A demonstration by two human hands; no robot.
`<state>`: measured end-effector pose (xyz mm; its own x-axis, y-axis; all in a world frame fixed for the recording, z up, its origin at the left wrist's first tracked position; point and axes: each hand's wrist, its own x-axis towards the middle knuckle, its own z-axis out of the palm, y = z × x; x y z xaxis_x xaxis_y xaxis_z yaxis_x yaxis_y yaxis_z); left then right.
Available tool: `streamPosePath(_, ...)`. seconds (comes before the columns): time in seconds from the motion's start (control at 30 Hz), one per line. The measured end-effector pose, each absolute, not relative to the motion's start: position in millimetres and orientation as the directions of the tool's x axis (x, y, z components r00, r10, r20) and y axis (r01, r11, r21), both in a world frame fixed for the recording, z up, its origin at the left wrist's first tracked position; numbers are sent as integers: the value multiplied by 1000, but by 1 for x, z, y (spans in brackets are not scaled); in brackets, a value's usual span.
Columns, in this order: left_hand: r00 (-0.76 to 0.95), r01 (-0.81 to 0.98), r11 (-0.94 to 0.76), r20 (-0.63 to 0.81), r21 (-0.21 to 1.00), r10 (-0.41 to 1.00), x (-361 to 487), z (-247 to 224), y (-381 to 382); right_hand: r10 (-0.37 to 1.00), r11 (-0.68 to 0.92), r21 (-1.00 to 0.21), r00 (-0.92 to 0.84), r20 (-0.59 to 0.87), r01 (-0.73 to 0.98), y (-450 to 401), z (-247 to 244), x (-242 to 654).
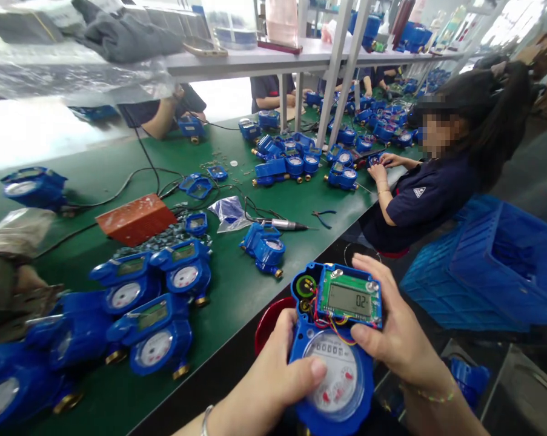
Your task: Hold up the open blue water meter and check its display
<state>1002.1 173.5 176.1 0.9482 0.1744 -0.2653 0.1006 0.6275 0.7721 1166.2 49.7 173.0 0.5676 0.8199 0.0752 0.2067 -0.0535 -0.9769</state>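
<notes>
Long green-topped workbench (237, 284) running away to the right, black along its near edge. Lying on it: a cluster of blue plastic water meters with round white dials (155, 315) at near left, one lone blue meter (266, 247) mid-bench, a flat orange ribbed box (135, 219), black cables (132, 178), a crumpled clear plastic bag (230, 213), a grey pen-shaped power tool (285, 224), small blue-handled pliers (323, 216), more blue meters (295, 160) farther back.

The blue water meter (334, 363) is open on top, its green circuit board (349, 298) with grey display tilted up above the round dial, coloured wires between.
</notes>
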Motion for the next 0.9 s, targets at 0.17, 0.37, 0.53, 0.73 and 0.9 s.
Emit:
streamPosePath(0.17,897,42,692,-333,721,292,1095,168,151,879,148,-987,465,101,-66,59,169,1273)
streamPosePath(0.37,780,2,818,-512,575,358,1196,176,129,887,192,-932,461,31,-308,73,172,1367)
streamPosePath(0.53,729,-16,839,-568,543,381,1242,191,128,865,152,-904,496,-74,-399,83,172,1404)
streamPosePath(0.73,722,-27,846,-575,533,386,1278,187,133,835,130,-912,539,-110,-388,89,173,1432)
streamPosePath(0.9,748,-25,845,-551,534,370,1296,190,146,843,191,-942,538,14,-275,93,177,1446)
